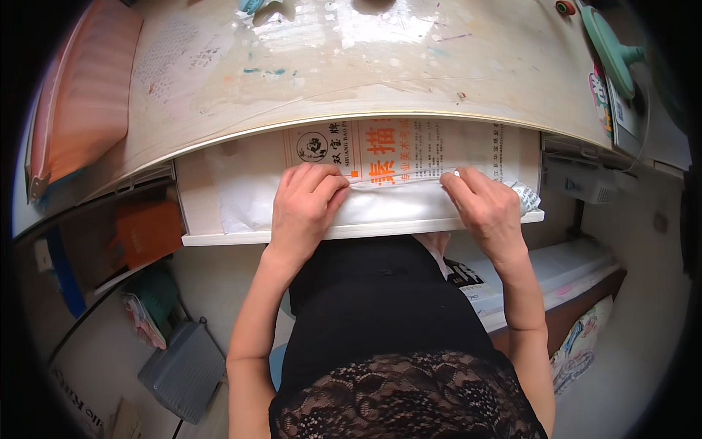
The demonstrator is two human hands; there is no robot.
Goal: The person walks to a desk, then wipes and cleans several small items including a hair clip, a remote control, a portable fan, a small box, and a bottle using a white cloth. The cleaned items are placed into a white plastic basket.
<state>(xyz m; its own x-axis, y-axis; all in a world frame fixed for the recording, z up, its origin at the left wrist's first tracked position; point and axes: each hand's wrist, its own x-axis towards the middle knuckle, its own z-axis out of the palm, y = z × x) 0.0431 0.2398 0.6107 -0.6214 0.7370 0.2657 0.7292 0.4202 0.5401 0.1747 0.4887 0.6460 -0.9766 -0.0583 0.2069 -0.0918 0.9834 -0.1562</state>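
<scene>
An open desk drawer (203,197) is pulled out in front of me, below the tabletop's edge. In it lies a large clear plastic bag (395,204) with orange and black printing, over something white and flat. My left hand (307,200) pinches the plastic near the middle left, its fingers curled. My right hand (480,200) pinches the same plastic farther right, so a fold of it stretches between the two hands. A crumpled printed wrapper (524,196) sits in the drawer's right front corner, partly behind my right hand.
The paint-stained tabletop (351,82) spans above the drawer. An orange-pink folder (90,82) lies at its left, a green stand base (611,52) at its right. A grey ribbed case (184,370) stands low at left; a long box (570,266) lies low at right.
</scene>
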